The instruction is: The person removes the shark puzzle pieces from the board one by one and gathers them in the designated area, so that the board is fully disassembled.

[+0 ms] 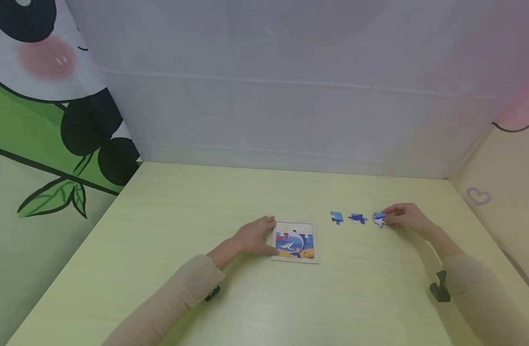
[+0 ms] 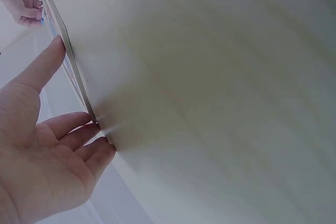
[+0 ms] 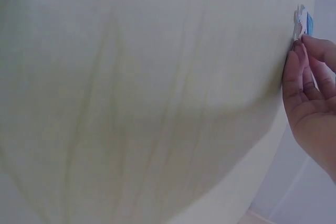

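A square puzzle tray [image 1: 295,262] lies on the table, partly filled with pieces that form a dolphin over blue water and yellow sand. My left hand [image 1: 252,237] holds it by its left side, the thumb near the lower corner and the fingers near the upper one. In the left wrist view, the thumb and fingertips meet the tray's edge [image 2: 75,69]. Off to the right, my right hand [image 1: 407,218] pinches a blue and white puzzle piece [image 1: 379,218] between thumb and fingers. The right wrist view shows this piece [image 3: 303,22] at the fingertips, close over the table.
Two loose puzzle pieces, a blue one [image 1: 336,217] and a dark blue and white one [image 1: 357,218], lie in a row between the tray and my right hand. A pale wall [image 1: 290,125] stands along the back edge of the yellowish table [image 1: 230,192].
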The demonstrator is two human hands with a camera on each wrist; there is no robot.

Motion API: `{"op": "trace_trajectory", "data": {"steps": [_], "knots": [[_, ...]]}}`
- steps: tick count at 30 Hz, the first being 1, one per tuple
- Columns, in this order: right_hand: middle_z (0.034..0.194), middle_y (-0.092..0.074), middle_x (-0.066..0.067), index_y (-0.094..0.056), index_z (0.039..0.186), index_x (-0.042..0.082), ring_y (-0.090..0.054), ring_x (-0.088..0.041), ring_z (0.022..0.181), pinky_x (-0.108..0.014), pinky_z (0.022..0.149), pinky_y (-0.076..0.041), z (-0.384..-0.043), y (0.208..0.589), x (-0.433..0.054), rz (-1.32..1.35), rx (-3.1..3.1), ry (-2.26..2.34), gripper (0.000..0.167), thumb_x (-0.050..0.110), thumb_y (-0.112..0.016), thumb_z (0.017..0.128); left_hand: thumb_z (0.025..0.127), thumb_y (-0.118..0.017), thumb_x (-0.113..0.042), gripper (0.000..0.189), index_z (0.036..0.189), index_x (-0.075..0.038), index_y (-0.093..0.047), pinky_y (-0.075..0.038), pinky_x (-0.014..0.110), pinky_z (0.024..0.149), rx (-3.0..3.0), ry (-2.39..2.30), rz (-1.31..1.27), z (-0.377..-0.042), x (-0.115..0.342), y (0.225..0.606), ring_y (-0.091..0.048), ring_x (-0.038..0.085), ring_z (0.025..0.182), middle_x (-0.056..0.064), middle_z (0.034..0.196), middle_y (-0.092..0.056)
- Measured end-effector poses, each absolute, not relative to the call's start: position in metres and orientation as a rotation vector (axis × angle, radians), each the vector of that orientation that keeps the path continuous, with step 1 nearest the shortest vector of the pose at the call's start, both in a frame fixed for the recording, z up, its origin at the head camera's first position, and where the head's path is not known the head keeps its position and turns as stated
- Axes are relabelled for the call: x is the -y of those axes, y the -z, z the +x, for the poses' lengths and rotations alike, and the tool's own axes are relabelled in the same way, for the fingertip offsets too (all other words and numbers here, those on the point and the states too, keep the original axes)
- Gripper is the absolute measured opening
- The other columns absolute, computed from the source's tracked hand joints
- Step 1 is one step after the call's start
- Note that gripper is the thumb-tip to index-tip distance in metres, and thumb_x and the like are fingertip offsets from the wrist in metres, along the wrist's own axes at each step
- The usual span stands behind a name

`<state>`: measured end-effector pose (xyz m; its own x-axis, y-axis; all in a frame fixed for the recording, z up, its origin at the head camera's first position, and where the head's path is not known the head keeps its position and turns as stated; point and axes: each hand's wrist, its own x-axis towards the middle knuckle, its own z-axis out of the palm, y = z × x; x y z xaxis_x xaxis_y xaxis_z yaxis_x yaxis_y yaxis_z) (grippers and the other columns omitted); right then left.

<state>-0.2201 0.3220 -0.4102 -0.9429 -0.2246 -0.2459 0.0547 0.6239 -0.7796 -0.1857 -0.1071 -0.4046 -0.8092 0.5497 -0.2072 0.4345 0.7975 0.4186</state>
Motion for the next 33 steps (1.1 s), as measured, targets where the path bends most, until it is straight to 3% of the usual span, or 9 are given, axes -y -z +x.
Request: {"op": "trace_trajectory", "data": {"steps": [33], "knots": [[0.095, -0.064, -0.011, -0.055, 0.112, -0.012, -0.056, -0.008, 0.073, -0.021, 0.065, -0.051, -0.2259, 0.4101, -0.3227, -0.135, -2.526, 1.116, 0.039, 0.014, -0.063, 0.084, 0.073, -0.073, -0.039, 0.081, 0.134, 0.002, -0.040, -0.027, 0.041, 0.108, -2.670, -0.510, 0.761, -0.1851, 0.1067, 0.4047, -0.028, 0.030, 0.133, 0.014, 0.143, -0.034]]}}
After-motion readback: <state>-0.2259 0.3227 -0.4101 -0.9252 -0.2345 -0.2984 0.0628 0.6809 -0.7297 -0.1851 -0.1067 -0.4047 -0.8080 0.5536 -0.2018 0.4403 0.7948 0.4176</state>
